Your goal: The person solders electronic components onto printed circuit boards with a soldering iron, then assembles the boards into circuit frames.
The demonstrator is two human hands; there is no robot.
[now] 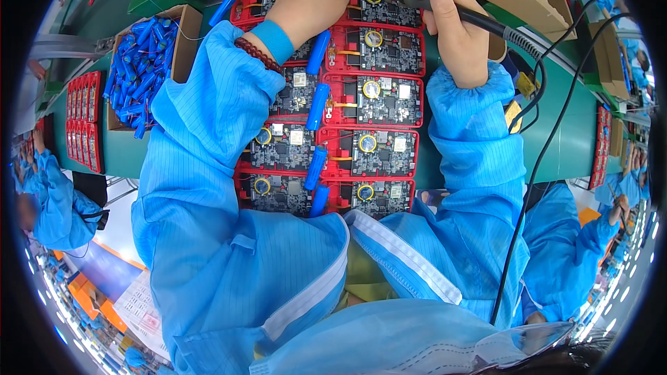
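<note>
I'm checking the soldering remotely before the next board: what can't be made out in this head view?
- Tip of the black soldering iron: hidden behind the left hand.
- The joint being worked on the top red tray of green circuit boards: covered by the left hand and the right hand.
- What the left fingers pinch: hidden under the fist.
- Nearest boards: cut off by the blue sleeves.
- Component detail: too small.

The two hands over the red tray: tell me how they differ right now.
The right hand grips a black soldering iron like a pen, its cable trailing to the right; the left hand holds no tool and rests curled on the red tray of circuit boards. The left wrist wears a dark bead bracelet; the right wrist shows none. Both come out of blue smock sleeves and meet at the tray's far end.
</note>
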